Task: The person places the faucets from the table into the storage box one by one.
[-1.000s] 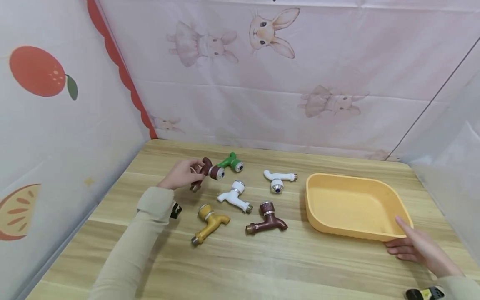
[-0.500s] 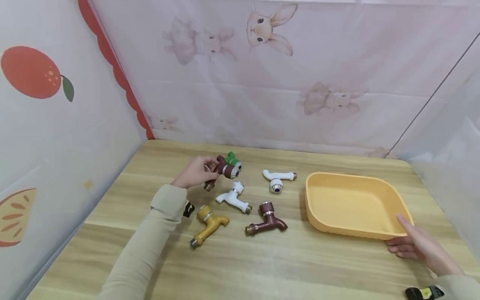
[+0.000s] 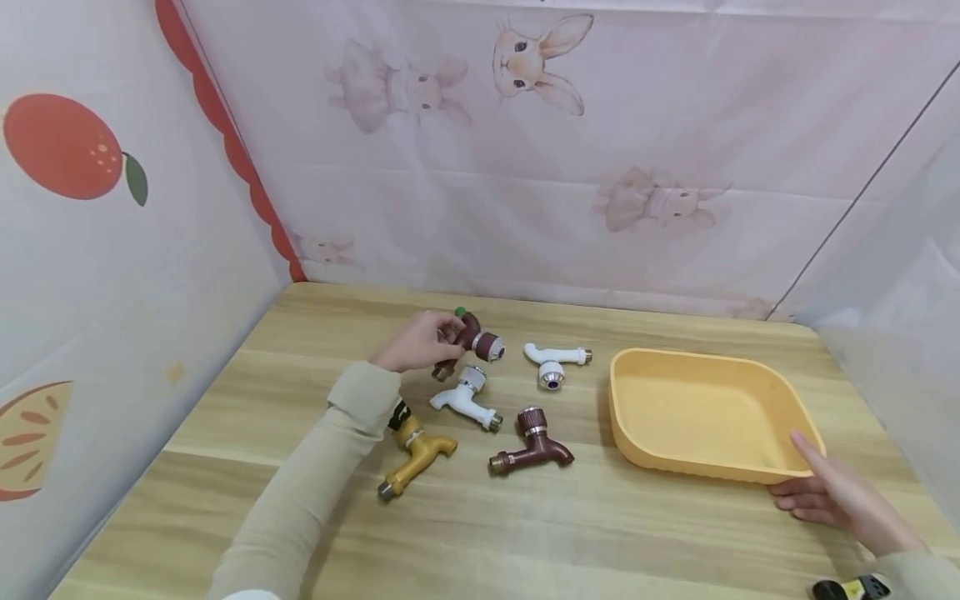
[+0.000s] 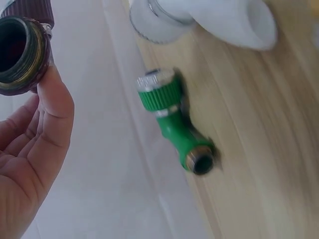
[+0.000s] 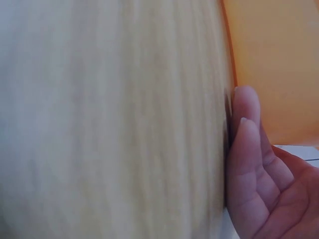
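Observation:
My left hand point(image 3: 420, 342) pinches a maroon tap point(image 3: 489, 346) above the back left of the table. Its threaded end and maroon knob point(image 4: 35, 10) show close up in the left wrist view. Behind it a green tap point(image 4: 174, 129) lies on the table, mostly hidden in the head view. A white tap point(image 3: 465, 404) lies just in front of the held one. At the right, my right hand point(image 3: 840, 496) grips the front corner of a yellow tray point(image 3: 652, 454), thumb over the rim and fingers beneath.
A second white tap point(image 3: 551, 367) lies left of the tray. Nearer the front are another maroon tap point(image 3: 536, 450) and a yellow tap point(image 3: 422, 452), partly behind my left wrist. Printed cloth walls point(image 3: 480, 225) border the wooden table.
My left hand has carried the maroon tap to the right, so it now covers most of the green tap in the head view. The right hand and tray have stayed put.

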Available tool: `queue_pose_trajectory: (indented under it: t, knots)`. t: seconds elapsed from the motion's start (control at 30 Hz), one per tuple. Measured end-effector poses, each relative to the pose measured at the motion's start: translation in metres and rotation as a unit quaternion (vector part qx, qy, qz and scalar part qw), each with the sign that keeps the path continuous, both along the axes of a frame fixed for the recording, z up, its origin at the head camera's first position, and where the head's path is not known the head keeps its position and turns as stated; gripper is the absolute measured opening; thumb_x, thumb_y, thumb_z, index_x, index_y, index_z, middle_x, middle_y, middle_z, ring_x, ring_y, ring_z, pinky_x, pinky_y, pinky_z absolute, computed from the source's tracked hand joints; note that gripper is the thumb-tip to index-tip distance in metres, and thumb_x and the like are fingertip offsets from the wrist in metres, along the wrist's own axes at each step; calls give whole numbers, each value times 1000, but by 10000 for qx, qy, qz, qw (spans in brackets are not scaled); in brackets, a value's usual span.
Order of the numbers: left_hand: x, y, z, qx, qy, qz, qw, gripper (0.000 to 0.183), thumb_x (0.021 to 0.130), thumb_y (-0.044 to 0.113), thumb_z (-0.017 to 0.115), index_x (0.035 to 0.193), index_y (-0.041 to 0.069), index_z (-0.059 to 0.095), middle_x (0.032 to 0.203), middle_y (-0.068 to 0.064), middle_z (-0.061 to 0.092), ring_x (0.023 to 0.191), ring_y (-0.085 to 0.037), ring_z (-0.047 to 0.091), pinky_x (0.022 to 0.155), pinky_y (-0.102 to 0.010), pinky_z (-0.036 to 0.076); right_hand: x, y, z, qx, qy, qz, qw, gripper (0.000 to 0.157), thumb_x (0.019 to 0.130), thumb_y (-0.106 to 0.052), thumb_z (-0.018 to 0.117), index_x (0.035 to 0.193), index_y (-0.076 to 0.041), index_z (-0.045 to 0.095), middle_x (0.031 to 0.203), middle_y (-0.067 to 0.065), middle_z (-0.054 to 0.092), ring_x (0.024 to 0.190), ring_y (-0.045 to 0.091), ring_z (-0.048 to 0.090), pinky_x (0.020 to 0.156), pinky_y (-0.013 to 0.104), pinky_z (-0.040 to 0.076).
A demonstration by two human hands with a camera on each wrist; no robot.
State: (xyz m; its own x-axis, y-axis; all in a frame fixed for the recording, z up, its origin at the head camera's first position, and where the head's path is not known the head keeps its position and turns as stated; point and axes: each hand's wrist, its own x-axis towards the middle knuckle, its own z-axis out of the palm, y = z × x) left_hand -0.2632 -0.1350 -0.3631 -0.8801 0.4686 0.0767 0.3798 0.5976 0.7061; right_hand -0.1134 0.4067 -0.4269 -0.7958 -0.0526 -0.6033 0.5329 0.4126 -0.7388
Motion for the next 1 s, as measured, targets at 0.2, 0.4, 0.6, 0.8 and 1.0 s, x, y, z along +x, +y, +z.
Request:
queue_pose_trajectory:
  t: [0.2,0.4,0.6,0.8,1.0]
  knots:
    - [0,17,0,30,-45,-194,9998,34,77,6,68,108,-4,59,81,-8,60,75,-21,57,64,-27,49,1,1,2,17,-25,5,10000,98,91,-61,12,127,28,-6,98,21,63,87,26,63,77,38,50]
    - [2,26,-2,-37,26,-269,9996,36,76,7,70,107,-5,59,82,-7,61,75,-18,57,66,-26,49,5,0,3,46,-64,33,10000,98,91,-62,11,128,28,-5,100,22,62,88,27,62,78,38,50]
    - [4,30,-4,57,-50,-308,9995,33,76,7,68,107,-3,60,80,-6,60,73,-17,56,61,-25,48,5,-2,4,-39,-50,33,10000,97,92,-60,11,126,29,-3,99,21,62,88,26,62,78,38,50]
    - [8,39,3,216,-177,-312,9991,32,78,7,67,107,-2,60,80,-7,60,70,-17,56,57,-25,48,7,-4,4,22,-75,8,10000,97,91,-61,11,126,29,0,99,21,62,87,26,62,78,38,50]
    - [9,50,8,295,-185,-398,9986,31,78,5,66,108,-2,60,81,-7,59,69,-16,57,58,-25,49,8,-5,4,27,-126,-35,9999,98,91,-61,11,126,29,-1,98,21,63,87,26,63,77,38,50]
